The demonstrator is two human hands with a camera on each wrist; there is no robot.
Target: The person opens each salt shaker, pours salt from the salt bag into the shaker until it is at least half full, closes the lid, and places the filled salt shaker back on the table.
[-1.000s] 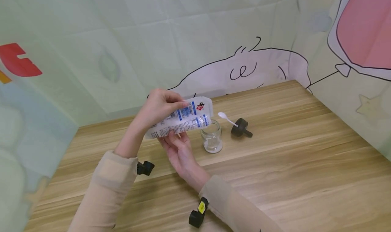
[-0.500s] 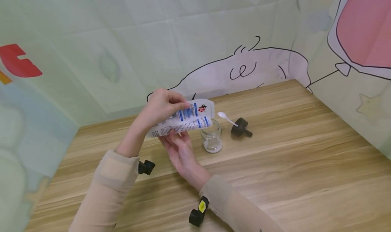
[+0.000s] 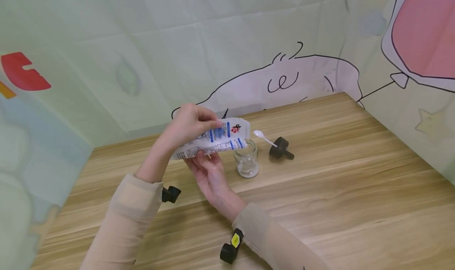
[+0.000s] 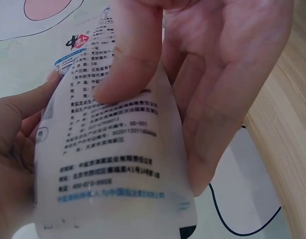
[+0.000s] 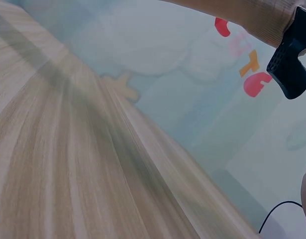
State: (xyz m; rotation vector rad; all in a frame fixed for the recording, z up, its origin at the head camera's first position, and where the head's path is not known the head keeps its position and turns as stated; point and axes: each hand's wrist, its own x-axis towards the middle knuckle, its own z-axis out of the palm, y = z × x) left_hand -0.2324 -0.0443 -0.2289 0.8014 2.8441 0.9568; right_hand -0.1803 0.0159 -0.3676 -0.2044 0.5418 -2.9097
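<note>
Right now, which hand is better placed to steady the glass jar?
Likely the right hand: it grips the packet lower, closer to the glass jar. The left hand grips higher, farther off, and might hold the packet alone.

Head view down, left wrist close-up, right along table [image 5: 68, 149]

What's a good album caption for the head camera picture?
Left hand and right hand hold a printed packet, its end near a glass jar.

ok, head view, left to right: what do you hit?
Red backdrop shape, left hand, glass jar, white spoon, black lid-like piece, pink balloon. Omitted: right hand and packet, overlapping the left hand's span.
</note>
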